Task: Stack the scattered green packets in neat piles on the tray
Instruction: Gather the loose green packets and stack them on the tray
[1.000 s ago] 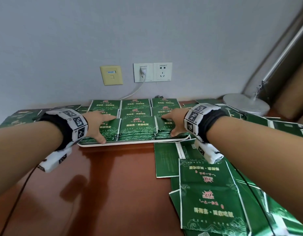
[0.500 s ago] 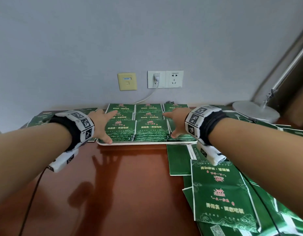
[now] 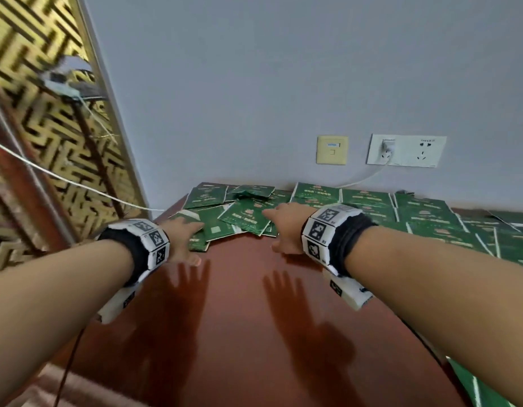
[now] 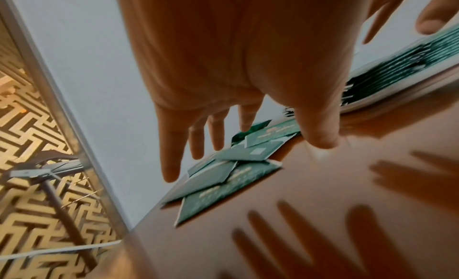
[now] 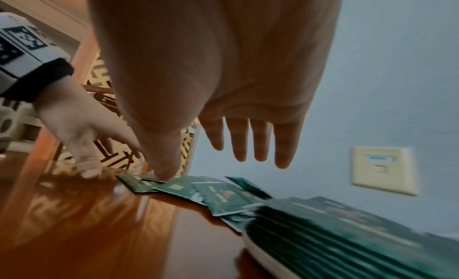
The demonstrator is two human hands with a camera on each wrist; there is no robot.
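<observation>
Scattered green packets (image 3: 239,218) lie overlapping at the table's far left corner, also seen in the left wrist view (image 4: 231,175) and the right wrist view (image 5: 216,194). Neat piles of green packets (image 3: 368,201) sit on a white tray (image 5: 268,257) to the right; the tray's rim (image 4: 397,90) shows under the stacks. My left hand (image 3: 182,237) hovers with spread straight fingers over the near-left edge of the scattered packets, holding nothing. My right hand (image 3: 282,227) hovers beside them on the right, fingers straight (image 5: 261,143), empty.
The brown wooden table (image 3: 254,333) stretches toward me, showing both hands' shadows. More green packets (image 3: 495,239) lie at the right. A grey wall carries a beige plate (image 3: 332,150) and white sockets (image 3: 407,150) with a plugged cable. A patterned gold panel (image 3: 34,113) stands at the left.
Both hands left the tray's piles and moved left to the scattered packets at the table corner. My view swung left, bringing the gold panel into sight.
</observation>
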